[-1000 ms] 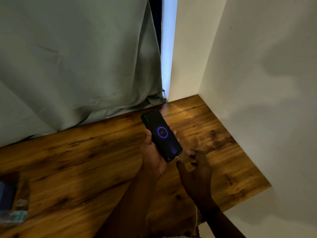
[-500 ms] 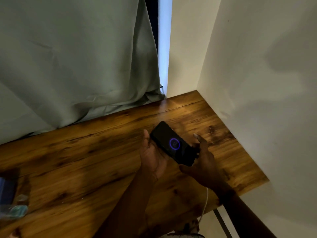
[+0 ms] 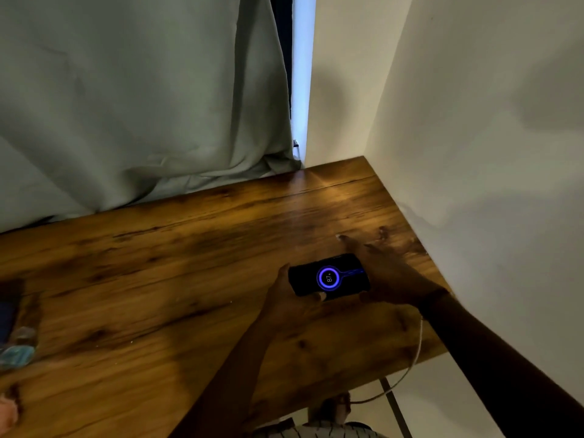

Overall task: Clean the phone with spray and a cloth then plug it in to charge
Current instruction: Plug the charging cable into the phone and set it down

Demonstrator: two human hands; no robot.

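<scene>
Wooden desk beside curtain; cable hangs near lit phone.

dim room | cold daylight through window gap | phone screen glows | left edge blurred, wide-angle bend

Lit phone in left hand

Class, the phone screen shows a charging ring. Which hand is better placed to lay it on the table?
Probably the left. The left hand holds the phone, thumb on its near edge, low over the table. The right hand only spreads its fingers at the other end.
</scene>
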